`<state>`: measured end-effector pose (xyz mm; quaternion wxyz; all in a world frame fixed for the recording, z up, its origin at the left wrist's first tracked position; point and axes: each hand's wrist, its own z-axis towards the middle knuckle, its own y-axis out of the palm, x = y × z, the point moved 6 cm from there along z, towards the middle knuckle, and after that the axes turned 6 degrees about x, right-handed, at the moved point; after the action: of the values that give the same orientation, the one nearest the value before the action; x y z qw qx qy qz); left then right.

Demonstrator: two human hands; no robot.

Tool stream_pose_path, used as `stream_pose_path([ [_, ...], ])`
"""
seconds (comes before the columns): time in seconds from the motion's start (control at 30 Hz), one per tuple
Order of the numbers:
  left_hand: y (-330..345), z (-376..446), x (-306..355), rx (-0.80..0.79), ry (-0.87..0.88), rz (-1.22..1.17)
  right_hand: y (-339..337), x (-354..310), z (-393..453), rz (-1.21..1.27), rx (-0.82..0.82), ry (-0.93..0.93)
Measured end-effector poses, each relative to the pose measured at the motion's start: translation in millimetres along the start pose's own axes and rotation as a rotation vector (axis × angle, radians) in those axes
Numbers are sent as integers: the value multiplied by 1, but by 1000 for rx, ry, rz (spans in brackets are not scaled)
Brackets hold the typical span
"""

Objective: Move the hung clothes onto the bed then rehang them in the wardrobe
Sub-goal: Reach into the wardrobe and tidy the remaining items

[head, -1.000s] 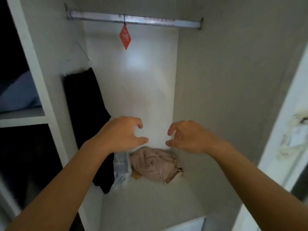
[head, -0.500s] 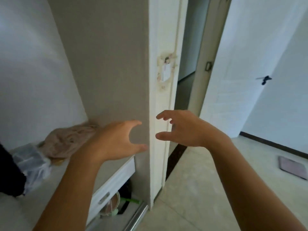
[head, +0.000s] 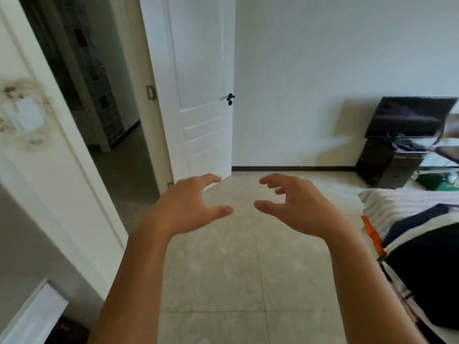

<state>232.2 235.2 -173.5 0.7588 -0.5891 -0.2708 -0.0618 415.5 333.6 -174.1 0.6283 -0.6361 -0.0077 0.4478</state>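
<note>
View has swung right since half a second ago: wardrobe interior and its shelf are gone from sight, and the open room fills the picture. Both hands stay raised at the same height, posture unchanged.

Floor (head: 231, 274): pale tiles, takes up the middle and lower part of the view.
Wall (head: 310, 70): white, with a dark skirting strip at the bottom.
Door (head: 201, 95): white, standing open, dark handle (head: 230, 98) on its right edge; dim hallway beyond it to the left.
Wardrobe (head: 37, 184): only its white outer edge shows, at far left.
Bed (head: 397, 202): at right edge, striped cover, with dark clothes (head: 427, 264) lying on it.
Television (head: 409, 117): dark, tilted, on a black stand beyond the bed.

Left hand (head: 188, 207): fingers spread and loosely curved, holds nothing.
Right hand (head: 298, 204): same loose claw shape, holds nothing. Thumbs point toward each other, apart, above the floor.
</note>
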Motion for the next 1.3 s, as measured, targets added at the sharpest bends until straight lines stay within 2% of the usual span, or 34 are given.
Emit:
stream_pose_path([
  [0.27,148,62,195,-119,266,-80,-122,194,-69,-71,146,323],
  [0.53,269,94,354,-293,532,-121,-200,323,-131,-33,295,542],
  [0.73,346,130,425,-417,674,-91,-241,390,-156,-80,486,664],
  [1.07,443,224,528,-660,852,-171,-291,501,-125,-182,548,908],
  [1.3,491,280,595,-711,901,-211,-321,569,-108,-219,567,1007],
])
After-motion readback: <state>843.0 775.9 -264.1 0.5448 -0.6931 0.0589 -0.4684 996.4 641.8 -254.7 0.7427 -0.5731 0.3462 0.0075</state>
